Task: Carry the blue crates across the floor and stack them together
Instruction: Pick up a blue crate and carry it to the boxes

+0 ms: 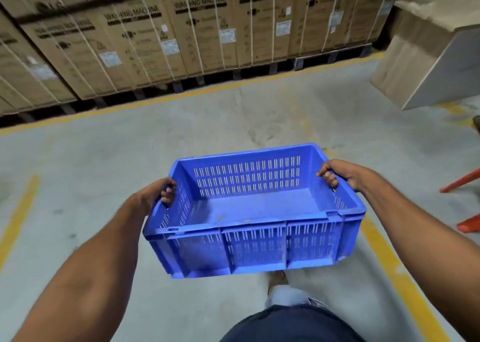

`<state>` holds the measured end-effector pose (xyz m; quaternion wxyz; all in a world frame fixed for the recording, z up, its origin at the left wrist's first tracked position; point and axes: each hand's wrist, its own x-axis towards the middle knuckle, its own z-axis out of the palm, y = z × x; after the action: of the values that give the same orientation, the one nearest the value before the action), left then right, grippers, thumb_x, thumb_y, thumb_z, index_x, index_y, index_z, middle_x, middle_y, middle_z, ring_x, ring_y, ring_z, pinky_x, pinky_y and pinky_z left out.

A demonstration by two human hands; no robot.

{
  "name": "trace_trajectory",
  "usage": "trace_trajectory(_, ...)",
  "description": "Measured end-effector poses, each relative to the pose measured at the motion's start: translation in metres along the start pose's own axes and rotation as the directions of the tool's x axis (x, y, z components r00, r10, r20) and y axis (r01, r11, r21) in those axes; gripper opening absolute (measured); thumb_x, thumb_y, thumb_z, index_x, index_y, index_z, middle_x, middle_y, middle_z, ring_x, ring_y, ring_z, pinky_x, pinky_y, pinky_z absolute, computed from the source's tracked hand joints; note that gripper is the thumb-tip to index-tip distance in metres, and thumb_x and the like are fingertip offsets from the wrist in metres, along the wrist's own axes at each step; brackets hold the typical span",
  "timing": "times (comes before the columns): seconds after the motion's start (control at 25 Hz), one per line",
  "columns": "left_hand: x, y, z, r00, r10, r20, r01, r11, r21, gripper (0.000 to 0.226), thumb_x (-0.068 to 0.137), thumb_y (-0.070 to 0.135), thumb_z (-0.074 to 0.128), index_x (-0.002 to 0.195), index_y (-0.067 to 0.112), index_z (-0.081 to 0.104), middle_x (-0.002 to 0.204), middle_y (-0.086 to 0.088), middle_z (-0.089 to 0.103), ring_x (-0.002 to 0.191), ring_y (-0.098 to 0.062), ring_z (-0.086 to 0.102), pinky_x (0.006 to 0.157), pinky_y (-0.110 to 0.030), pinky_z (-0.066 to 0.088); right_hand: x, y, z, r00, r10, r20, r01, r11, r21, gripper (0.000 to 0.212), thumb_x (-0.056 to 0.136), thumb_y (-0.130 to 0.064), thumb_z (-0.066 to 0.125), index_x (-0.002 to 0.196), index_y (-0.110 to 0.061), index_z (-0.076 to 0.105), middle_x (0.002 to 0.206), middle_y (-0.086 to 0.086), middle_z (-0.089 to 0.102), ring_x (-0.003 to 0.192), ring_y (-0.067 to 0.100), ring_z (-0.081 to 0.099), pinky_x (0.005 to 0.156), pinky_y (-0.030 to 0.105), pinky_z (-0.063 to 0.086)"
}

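Observation:
An empty blue crate (249,212) with slotted walls hangs in the air in front of me, above the concrete floor. My left hand (155,192) grips the handle hole in its left end wall, fingers curled inside. My right hand (340,174) grips the rim of its right end wall the same way. The crate is roughly level, tilted slightly down to the left. No other blue crate is in view.
A long row of strapped washing-machine cartons (166,35) on dark pallets lines the far side behind a yellow floor line (181,96). A large carton (431,56) stands at the upper right. Orange metal legs (465,204) stand at the right edge. My foot (279,280) shows below the crate.

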<state>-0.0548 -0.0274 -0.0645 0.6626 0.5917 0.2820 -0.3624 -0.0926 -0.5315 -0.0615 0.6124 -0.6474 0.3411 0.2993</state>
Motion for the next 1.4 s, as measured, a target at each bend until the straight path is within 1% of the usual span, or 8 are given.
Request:
trace_trajectory(0.24,0.057,0.093,-0.012,0.967,0.127,-0.221,-0.092,0.983,0.160,0.029,0.094,0.015,0.039,0.066,0.019,0.032,0.045,0.006,0.024,0.030,-0.008,0.020,0.034,-0.015,0.019,0.090,-0.112,0.027,0.972,-0.199,-0.128,0.167,0.959,-0.230,0.022,0.092,-0.008,0.041,0.074,-0.005,0.052,0.051,0.001,0.032,0.040,0.014,0.026,0.034,0.017,0.022)
trace_trajectory(0.4,0.099,0.148,-0.026,0.847,0.269,-0.459,-0.126,0.940,0.318,0.030,0.093,0.014,0.048,0.065,0.012,0.039,0.058,-0.007,0.031,0.043,-0.016,0.025,0.049,-0.024,0.022,0.147,-0.199,0.066,0.889,-0.380,-0.256,0.208,0.831,-0.516,0.020,0.084,-0.012,0.051,0.070,-0.002,0.062,0.050,0.012,0.052,0.039,0.023,0.046,0.045,0.025,0.041)
trace_trajectory(0.52,0.145,0.188,-0.050,0.716,0.323,-0.619,-0.042,0.905,0.423,0.025,0.092,0.020,0.051,0.073,0.004,0.051,0.065,-0.017,0.048,0.049,-0.023,0.040,0.052,-0.028,0.035,0.196,-0.262,0.103,0.844,-0.456,-0.283,0.171,0.728,-0.663,0.023,0.082,-0.019,0.053,0.086,-0.001,0.066,0.076,0.020,0.067,0.064,0.032,0.067,0.060,0.032,0.052)
trace_trajectory(0.68,0.213,0.262,-0.092,0.657,0.413,-0.631,0.019,0.827,0.562,0.035,0.095,0.029,0.050,0.084,-0.003,0.059,0.076,-0.023,0.063,0.066,-0.037,0.063,0.064,-0.038,0.051,0.271,-0.342,0.153,0.779,-0.539,-0.320,0.165,0.669,-0.724,0.034,0.086,-0.022,0.056,0.113,-0.003,0.063,0.114,0.021,0.066,0.102,0.038,0.066,0.078,0.034,0.049)
trace_trajectory(0.8,0.249,0.333,-0.124,0.628,0.474,-0.618,0.018,0.784,0.620,0.039,0.097,0.031,0.050,0.097,-0.007,0.062,0.092,-0.024,0.064,0.083,-0.039,0.063,0.072,-0.038,0.048,0.312,-0.410,0.190,0.756,-0.562,-0.337,0.145,0.645,-0.751,0.034,0.088,-0.024,0.056,0.114,-0.002,0.063,0.118,0.023,0.066,0.105,0.040,0.065,0.078,0.035,0.049)
trace_trajectory(0.96,0.292,0.440,-0.154,0.595,0.549,-0.588,0.006,0.728,0.686,0.038,0.097,0.030,0.048,0.092,-0.005,0.060,0.090,-0.019,0.059,0.080,-0.035,0.055,0.070,-0.034,0.042,0.359,-0.504,0.216,0.735,-0.574,-0.360,0.134,0.644,-0.753,0.036,0.089,-0.027,0.057,0.114,-0.002,0.063,0.117,0.024,0.065,0.105,0.040,0.065,0.081,0.038,0.052)
trace_trajectory(1.2,0.403,0.573,-0.174,0.667,0.478,-0.571,0.056,0.733,0.678,0.033,0.097,0.028,0.050,0.090,-0.003,0.061,0.086,-0.020,0.061,0.078,-0.036,0.061,0.069,-0.035,0.046,0.467,-0.630,0.223,0.786,-0.525,-0.327,0.097,0.628,-0.772,0.028,0.089,-0.027,0.058,0.104,-0.004,0.062,0.108,0.023,0.067,0.094,0.038,0.066,0.070,0.032,0.046)
trace_trajectory(1.4,0.513,0.664,-0.179,0.750,0.289,-0.596,0.124,0.823,0.555,0.028,0.091,0.015,0.050,0.071,-0.004,0.057,0.064,-0.022,0.057,0.047,-0.026,0.051,0.049,-0.024,0.038,0.591,-0.735,0.224,0.865,-0.423,-0.270,0.047,0.604,-0.796,0.018,0.086,-0.019,0.059,0.088,-0.002,0.063,0.074,0.017,0.064,0.062,0.028,0.063,0.059,0.030,0.046)
